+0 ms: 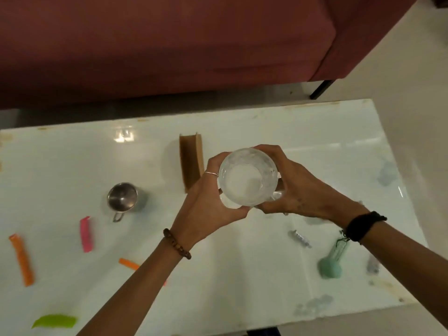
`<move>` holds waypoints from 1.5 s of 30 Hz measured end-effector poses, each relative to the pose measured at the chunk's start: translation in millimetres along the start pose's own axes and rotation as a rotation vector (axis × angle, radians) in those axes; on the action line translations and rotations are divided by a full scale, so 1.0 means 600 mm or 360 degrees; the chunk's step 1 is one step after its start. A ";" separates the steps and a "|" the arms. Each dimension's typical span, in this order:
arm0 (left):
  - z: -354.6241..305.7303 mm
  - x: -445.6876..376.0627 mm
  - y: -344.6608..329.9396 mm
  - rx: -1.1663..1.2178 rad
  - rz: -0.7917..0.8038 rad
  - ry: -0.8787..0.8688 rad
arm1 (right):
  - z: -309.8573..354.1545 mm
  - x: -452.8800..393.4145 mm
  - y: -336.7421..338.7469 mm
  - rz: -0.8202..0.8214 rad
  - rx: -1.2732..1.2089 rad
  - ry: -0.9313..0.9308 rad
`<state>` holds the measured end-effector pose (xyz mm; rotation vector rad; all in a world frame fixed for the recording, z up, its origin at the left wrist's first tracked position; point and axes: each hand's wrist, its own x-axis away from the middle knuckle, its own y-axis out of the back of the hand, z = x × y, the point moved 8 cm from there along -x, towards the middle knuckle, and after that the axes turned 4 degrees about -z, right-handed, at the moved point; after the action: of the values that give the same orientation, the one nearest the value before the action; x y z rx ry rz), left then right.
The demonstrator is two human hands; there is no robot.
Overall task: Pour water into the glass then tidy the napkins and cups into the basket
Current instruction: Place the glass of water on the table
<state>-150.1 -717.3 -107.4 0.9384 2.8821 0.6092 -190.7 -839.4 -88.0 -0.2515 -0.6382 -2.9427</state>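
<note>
A clear drinking glass (247, 177) is held upright above the middle of the white table (315, 132), seen from above. My left hand (206, 202) wraps its left side and my right hand (295, 187) wraps its right side. A steel cup (122, 197) with a handle stands to the left on the table. Folded napkins lie scattered at the left: a pink one (86, 234), an orange one (22, 259), a shorter orange one (128, 263) and a green one (54, 321). A brown open holder (191, 163) stands just behind my left hand.
A mint-green bottle (333, 263) lies on its side at the right, under my right forearm. A small silvery object (299, 237) lies near it. A dark red sofa (169, 44) runs along the far side of the table, with pale floor at the right.
</note>
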 end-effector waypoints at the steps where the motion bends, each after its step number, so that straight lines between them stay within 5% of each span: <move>1: 0.006 -0.019 -0.013 -0.0020 -0.0005 -0.0010 | -0.015 -0.011 0.013 0.0013 -0.0008 0.0003; 7: 0.028 -0.118 -0.067 -0.0512 -0.0310 -0.0269 | -0.119 -0.080 0.068 0.0021 0.0033 0.0033; 11: 0.093 -0.172 -0.103 -0.0245 -0.0021 0.0069 | -0.172 -0.120 0.074 0.0042 0.0047 0.0007; 38: 0.143 -0.168 -0.119 0.0047 -0.0171 0.0377 | -0.218 -0.129 0.050 0.0055 -0.0091 -0.0246; 42: 0.117 -0.097 -0.098 0.0290 -0.0602 0.0666 | -0.186 -0.081 0.065 -0.0060 0.0350 -0.0387; 45: 0.089 -0.017 -0.081 0.0577 -0.0694 0.0751 | -0.117 -0.030 0.054 -0.0195 0.0754 -0.0268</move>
<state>-159.8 -740.1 -175.8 0.1574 3.5349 0.3020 -177.6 -896.8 -141.4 -0.4222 -1.3867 -2.7850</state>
